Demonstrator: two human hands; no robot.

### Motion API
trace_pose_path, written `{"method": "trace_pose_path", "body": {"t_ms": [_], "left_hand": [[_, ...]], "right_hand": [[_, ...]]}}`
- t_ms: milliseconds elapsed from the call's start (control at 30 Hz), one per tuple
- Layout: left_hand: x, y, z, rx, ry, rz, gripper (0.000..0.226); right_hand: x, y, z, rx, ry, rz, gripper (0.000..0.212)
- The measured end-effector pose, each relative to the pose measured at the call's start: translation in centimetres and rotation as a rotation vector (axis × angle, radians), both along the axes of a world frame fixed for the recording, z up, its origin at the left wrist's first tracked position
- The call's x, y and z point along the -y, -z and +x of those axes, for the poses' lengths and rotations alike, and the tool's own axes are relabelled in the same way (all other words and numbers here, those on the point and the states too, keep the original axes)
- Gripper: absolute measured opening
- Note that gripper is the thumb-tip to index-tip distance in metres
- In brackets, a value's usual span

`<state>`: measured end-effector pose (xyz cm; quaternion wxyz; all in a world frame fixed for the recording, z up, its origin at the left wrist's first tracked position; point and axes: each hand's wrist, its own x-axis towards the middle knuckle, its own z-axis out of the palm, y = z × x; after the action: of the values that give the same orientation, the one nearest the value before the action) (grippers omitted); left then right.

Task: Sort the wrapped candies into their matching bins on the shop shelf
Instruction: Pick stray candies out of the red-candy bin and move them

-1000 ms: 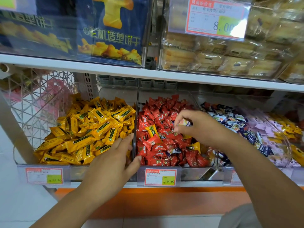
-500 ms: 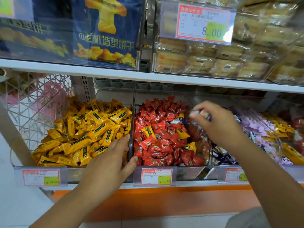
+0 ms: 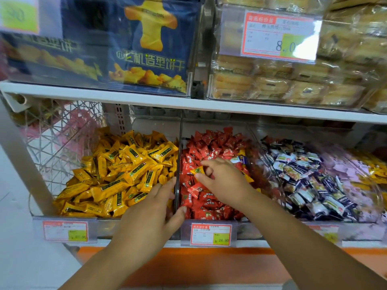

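Clear bins stand side by side on the lower shelf. The left bin (image 3: 39,214) is heaped with yellow candies (image 3: 125,168). The middle bin (image 3: 249,130) holds red candies (image 3: 211,143) with a few stray yellow and blue-white ones among them. To the right lie blue-white candies (image 3: 303,174) in a third bin (image 3: 356,223). My right hand (image 3: 222,181) is down in the red bin, thumb and fingers pinching a stray yellow candy (image 3: 198,171). My left hand (image 3: 152,208) rests spread over the divider (image 3: 178,155) between the yellow and red bins, holding nothing.
Price tags (image 3: 210,235) clip to the bin fronts. The upper shelf (image 3: 188,105) hangs low over the bins and carries blue biscuit bags (image 3: 150,45) and wrapped pastries (image 3: 272,80). Purple and yellow candies (image 3: 368,164) fill bins at far right. A wire basket (image 3: 58,130) stands on the left.
My right hand carried a blue-white candy right to the third bin, then came back left into the red bin and closed on a yellow candy. My left hand stayed on the divider.
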<state>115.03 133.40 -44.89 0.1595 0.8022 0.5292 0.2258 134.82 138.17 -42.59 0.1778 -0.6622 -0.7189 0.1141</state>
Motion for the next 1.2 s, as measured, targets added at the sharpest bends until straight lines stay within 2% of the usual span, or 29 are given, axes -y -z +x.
{"method": "trace_pose_path", "body": {"t_ms": [33,133,267,467,533,600,667,733,767,833,933,1000,1067,1200], "left_hand": [[0.0,0.0,0.0,-0.008,0.005,0.004,0.067],[0.0,-0.1,-0.1,-0.032,0.003,0.003,0.069],[-0.2,0.1,-0.3,-0.046,0.008,0.003,0.068],[-0.1,0.0,-0.3,-0.047,0.018,0.008,0.068],[-0.1,0.1,-0.4,-0.051,0.013,0.016,0.069],[-0.1,0.1,-0.4,-0.058,0.018,0.019,0.069],[-0.1,0.1,-0.4,-0.055,0.021,0.012,0.069],[-0.1,0.0,-0.4,-0.058,0.019,0.014,0.068],[0.0,0.0,-0.4,-0.063,0.018,0.015,0.068],[0.0,-0.1,-0.4,-0.066,0.017,0.010,0.069],[0.1,-0.2,-0.5,-0.096,0.015,0.007,0.069],[0.1,-0.2,-0.5,-0.108,0.009,0.013,0.069],[0.1,-0.2,-0.4,-0.106,0.005,0.013,0.069],[0.0,-0.1,-0.3,-0.090,-0.003,-0.002,0.068]], "right_hand": [[-0.4,0.2,-0.1,0.012,0.014,-0.005,0.039],[-1.2,-1.1,0.0,-0.143,0.027,0.035,0.010],[-1.2,-4.2,1.1,-0.195,0.051,0.009,0.005],[-1.6,-4.5,1.1,-0.190,0.087,-0.114,0.019],[-1.3,-5.1,1.2,-0.238,0.087,-0.129,0.015],[-0.9,-6.2,1.1,-0.345,0.122,-0.041,0.009],[-0.9,-6.8,0.3,-0.612,0.178,0.095,0.009],[-1.0,-6.8,-1.2,-0.847,0.113,0.125,0.017],[-1.2,-6.5,-1.8,-0.821,0.054,0.088,0.023],[-1.6,-5.2,-1.8,-0.611,-0.020,-0.022,0.038],[-1.1,-5.4,1.0,-0.150,-0.062,-0.124,0.037],[0.0,-6.4,3.2,0.089,-0.072,-0.288,0.040],[1.0,-7.2,4.5,0.254,-0.066,-0.464,0.054],[0.8,-5.8,4.1,0.422,-0.080,-0.655,0.097]]}}
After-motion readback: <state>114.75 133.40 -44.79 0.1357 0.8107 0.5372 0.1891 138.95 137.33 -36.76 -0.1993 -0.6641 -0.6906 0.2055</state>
